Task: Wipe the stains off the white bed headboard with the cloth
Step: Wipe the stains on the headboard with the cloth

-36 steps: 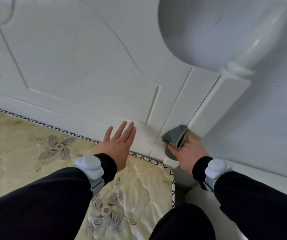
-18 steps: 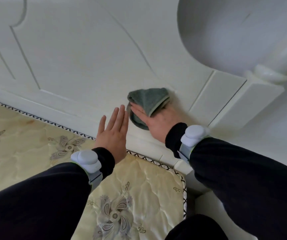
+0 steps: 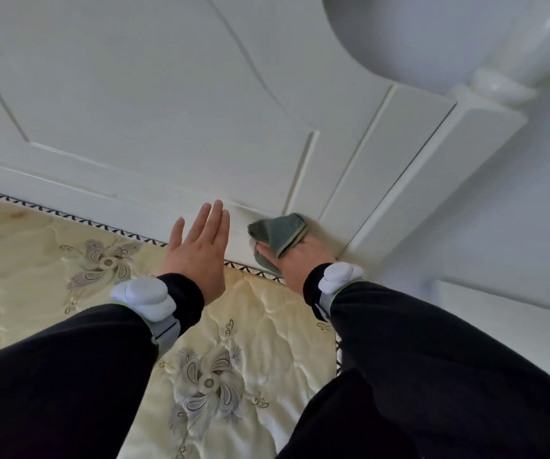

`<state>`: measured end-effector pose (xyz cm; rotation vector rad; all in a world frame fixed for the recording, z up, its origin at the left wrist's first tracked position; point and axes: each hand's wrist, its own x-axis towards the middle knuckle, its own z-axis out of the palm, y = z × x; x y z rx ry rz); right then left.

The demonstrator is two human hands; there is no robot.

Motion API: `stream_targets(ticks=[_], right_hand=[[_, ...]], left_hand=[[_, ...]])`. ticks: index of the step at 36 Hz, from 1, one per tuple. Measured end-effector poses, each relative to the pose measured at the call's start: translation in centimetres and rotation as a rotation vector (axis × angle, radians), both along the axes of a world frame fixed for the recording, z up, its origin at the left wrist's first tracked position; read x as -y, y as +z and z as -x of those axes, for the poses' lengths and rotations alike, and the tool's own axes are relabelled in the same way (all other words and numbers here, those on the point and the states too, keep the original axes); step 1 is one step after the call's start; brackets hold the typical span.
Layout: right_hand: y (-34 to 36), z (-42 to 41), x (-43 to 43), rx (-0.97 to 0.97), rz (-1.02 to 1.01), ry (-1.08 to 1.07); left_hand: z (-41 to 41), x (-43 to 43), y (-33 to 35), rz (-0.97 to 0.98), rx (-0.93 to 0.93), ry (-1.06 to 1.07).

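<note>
two black sleeves (image 3: 68, 369) reach forward from the bottom of the view, each with a white wrist device (image 3: 144, 298) strapped over the cuff. below them lies a cream quilted mattress (image 3: 35, 260) with grey flower patterns and a dark zigzag trim along its far edge. the left hand (image 3: 199, 250) is spread flat and open, fingers straight and together, holding nothing, its fingertips up against the lowest rail of the headboard (image 3: 141, 87). just beside it, the right hand (image 3: 300, 260) is curled around a grey-green cloth (image 3: 278, 231), pressing it bunched against the bottom rail, near the lower corner of the raised panel and close to the right post (image 3: 439, 173). the headboard is white, with grooved panel lines. the post carries a rounded white finial (image 3: 449, 31) at the upper right.
</note>
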<state>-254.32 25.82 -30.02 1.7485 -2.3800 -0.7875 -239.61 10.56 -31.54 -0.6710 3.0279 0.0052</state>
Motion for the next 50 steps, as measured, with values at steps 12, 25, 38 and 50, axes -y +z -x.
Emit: stream_targets(ticks=[12, 25, 38, 50], right_hand=[[5.1, 2.6, -9.9, -0.094, 0.155, -0.206], [8.7, 1.7, 5.1, -0.127, 0.366, 0.059], [3.2, 0.8, -1.3, -0.253, 0.035, 0.085], [12.8, 2.3, -9.1, -0.295, 0.310, -0.115]], left_hand=[[0.4, -2.8, 1.7, -0.010, -0.078, -0.123], [-0.2, 4.6, 3.1, 0.055, -0.107, 0.158], [-1.1, 2.0, 1.8, -0.108, -0.089, 0.128], [1.5, -3.0, 5.8, -0.062, -0.176, -0.096]])
